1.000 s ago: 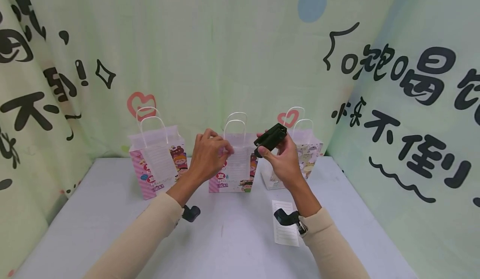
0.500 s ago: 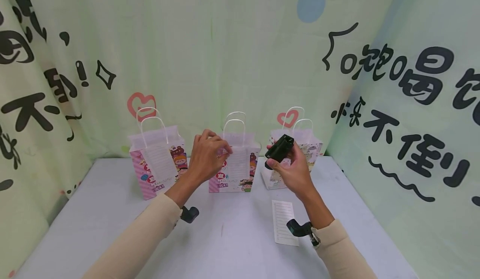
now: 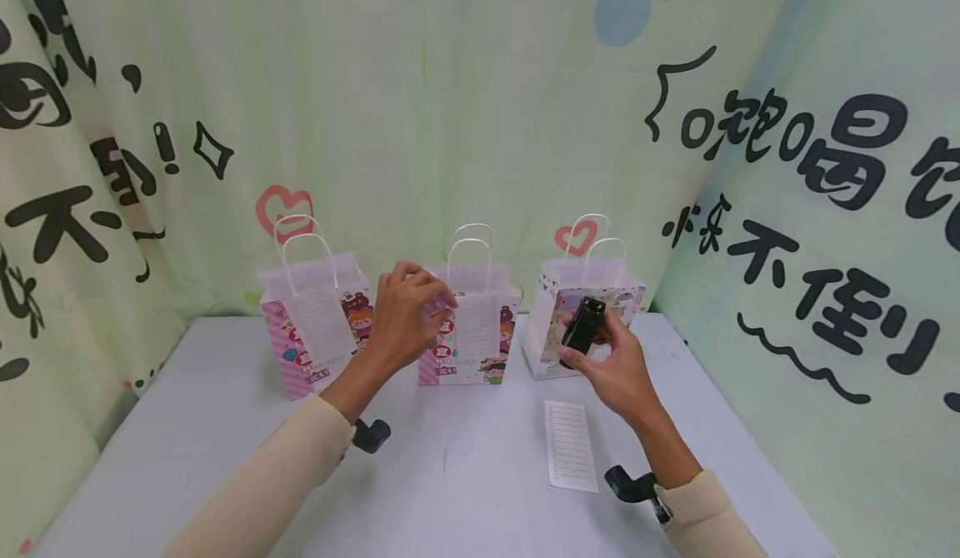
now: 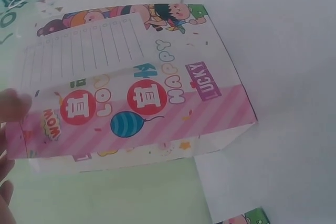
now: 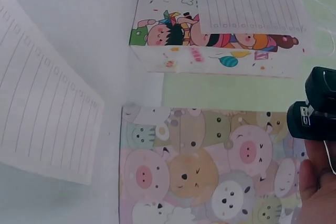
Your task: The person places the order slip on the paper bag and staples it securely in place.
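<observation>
Nearest, two beige sleeves [image 3: 277, 466] come in from the side of the table [image 3: 450, 500] opposite the middle bag [image 3: 465, 369], one reaching toward its left and one toward its right, each with a small black camera [image 3: 628, 485] at the wrist. A loose slip [image 3: 572, 445] of lined paper lies flat on the table, in front of the middle bag and to its right. Farther on, also in front and to the right of the middle bag, the right hand [image 3: 618, 366] has thumb and fingers wrapped round a black stapler [image 3: 583, 324], held tilted above the table. The left hand [image 3: 411, 304] is well apart from it, at the upper left of the middle bag, fingers bent and the fingertips by the bag's top edge; whether they pinch it I cannot tell. The middle bag stands upright, with a lined sheet [image 3: 477, 324] on its pink and white front and white handles [image 3: 469, 241] rising from its top. To its left is a left bag [image 3: 288, 345] of like design, which also bears a lined sheet; to its right, behind the stapler, is a right bag [image 3: 551, 324] printed with cartoon animals. Beyond the middle bag hangs a pale green curtain [image 3: 480, 108] with hearts and black lettering.
</observation>
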{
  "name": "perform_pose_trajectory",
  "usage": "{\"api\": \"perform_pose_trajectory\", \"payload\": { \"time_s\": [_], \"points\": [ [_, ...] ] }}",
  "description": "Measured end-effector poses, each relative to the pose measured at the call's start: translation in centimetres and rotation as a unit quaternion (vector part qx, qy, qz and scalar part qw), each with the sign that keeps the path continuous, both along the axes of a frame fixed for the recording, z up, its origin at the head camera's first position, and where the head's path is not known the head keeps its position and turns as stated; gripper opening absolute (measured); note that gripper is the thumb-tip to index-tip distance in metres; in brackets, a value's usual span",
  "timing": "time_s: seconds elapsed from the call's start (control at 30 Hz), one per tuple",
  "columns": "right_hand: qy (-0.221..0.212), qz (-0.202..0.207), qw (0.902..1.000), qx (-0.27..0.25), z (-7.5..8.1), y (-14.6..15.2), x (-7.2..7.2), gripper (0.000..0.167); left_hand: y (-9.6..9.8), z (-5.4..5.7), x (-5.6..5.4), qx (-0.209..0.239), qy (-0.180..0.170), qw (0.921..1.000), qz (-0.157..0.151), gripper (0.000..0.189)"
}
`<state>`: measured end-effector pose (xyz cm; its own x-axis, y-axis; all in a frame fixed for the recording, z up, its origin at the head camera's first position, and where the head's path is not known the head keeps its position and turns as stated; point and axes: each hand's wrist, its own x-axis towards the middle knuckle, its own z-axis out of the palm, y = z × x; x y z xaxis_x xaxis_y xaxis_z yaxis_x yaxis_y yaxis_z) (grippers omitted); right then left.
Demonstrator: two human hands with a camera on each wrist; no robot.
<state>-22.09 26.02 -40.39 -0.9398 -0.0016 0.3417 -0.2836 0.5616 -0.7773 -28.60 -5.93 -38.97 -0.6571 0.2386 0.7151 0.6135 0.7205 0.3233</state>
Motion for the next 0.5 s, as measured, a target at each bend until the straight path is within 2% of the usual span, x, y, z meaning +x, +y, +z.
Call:
{"api": "perform_pose_trajectory", "payload": {
  "time_s": [0.2, 0.5],
  "points": [
    [0.0, -0.019, 0.9994, 0.03, -1.1, 1.7, 0.8, 0.063, -0.8, 0.3, 0.3, 0.019, 0.008, 0.9997, -0.01, 0.007],
    [-0.001, -0.046, 0.9964, 0.071, -2.0, 3.8, 2.0, 0.073, -1.3, 0.7, 0.6, 0.033, 0.03, 0.999, 0.005, 0.007]
  ]
}}
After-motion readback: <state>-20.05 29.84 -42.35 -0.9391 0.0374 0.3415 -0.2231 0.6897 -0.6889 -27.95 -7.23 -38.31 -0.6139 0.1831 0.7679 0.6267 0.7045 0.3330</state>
